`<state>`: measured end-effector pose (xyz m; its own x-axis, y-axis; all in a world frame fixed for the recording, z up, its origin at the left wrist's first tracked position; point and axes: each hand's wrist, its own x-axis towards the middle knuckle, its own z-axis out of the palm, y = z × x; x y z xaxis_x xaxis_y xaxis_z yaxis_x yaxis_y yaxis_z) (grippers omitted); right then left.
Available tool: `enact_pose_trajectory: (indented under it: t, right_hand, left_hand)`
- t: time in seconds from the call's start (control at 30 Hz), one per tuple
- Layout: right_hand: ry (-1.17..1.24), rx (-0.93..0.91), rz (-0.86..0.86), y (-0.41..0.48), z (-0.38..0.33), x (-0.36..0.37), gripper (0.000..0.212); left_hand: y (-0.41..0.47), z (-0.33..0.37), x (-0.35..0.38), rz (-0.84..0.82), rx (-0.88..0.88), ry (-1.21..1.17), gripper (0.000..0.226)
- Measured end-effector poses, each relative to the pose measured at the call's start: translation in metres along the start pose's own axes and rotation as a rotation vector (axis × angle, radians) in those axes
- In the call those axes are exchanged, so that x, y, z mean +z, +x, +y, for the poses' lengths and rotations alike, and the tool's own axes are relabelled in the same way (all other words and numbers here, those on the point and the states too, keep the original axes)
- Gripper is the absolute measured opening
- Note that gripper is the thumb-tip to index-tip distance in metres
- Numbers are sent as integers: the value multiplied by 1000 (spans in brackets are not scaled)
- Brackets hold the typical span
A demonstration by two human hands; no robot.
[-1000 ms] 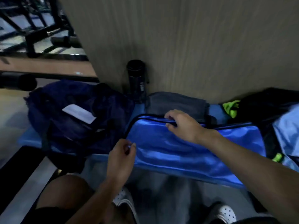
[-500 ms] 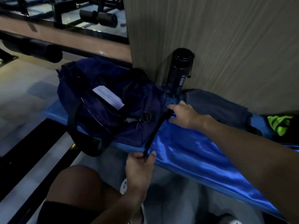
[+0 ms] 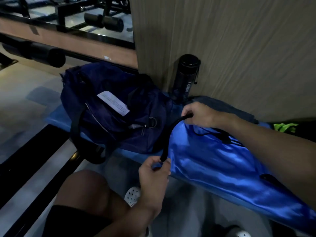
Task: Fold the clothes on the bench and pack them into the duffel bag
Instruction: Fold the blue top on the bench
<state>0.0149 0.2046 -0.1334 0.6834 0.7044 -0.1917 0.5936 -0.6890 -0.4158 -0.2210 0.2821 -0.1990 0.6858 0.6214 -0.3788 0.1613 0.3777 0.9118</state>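
On bench (image 3: pixel 56 117), left hand (image 3: pixel 153 175) and right hand (image 3: pixel 200 115) pinch blue garment's (image 3: pixel 213 159) edge.

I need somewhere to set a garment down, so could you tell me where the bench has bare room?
Bare bench shows at the left end beside the duffel bag, and a thin front strip below it. Rightward is crowded: water bottle, grey cloth, shiny blue garment gripped by left hand and right hand.

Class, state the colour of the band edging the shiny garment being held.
The band is black; the garment is bright blue. Best seen in head view.
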Motion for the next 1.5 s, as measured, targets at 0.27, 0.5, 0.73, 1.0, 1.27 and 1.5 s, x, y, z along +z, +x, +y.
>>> enact_pose_trajectory:
  t: [0.27,0.5,0.73,1.0,1.27,1.5]
  right_hand:
    - [423,77,192,-73,38,-40,9]
    - [203,18,304,-128,106,-37,21]
    - [102,113,321,-172,148,-11,23]
    - [-29,276,336,-194,156,13,23]
    - [-274,301,268,-204,152,26,44]
    - [-113,159,451,-175,123,19,46]
  left_hand:
    - [-37,23,35,-295,313,85,21]
    - [-62,-8,84,-497,613,375,13]
    - [-73,-40,109,-645,628,682,10]
    - [-49,-42,117,-657,1107,1363,45]
    - [-42,-39,115,-705,1039,1304,46]
    - [-31,-35,81,-332,499,1040,23]
